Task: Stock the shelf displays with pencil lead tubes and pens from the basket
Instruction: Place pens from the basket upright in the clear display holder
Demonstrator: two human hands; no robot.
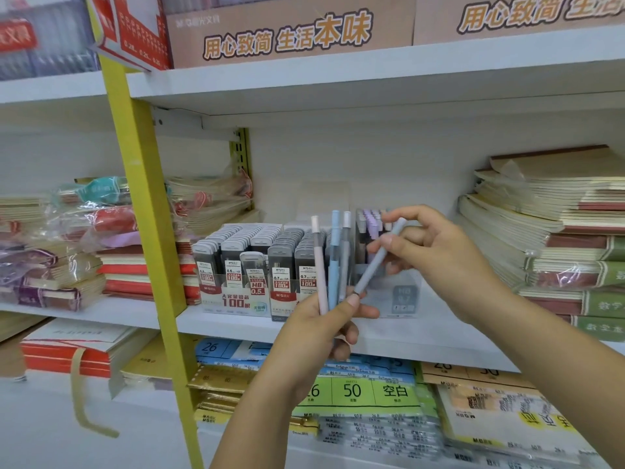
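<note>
Lead tube display (257, 265) on shelf (236, 328), between notebook stacks (554, 238).

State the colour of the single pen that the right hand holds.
Pale bluish grey. The pen, pinched in the right hand, shows best in the head view.

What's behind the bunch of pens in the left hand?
Grey pencil lead tubes in a printed display box, plus lilac-capped pens in a clear holder. The held pastel pens and the right hand pinching a grey pen cover the holder's middle.
</note>
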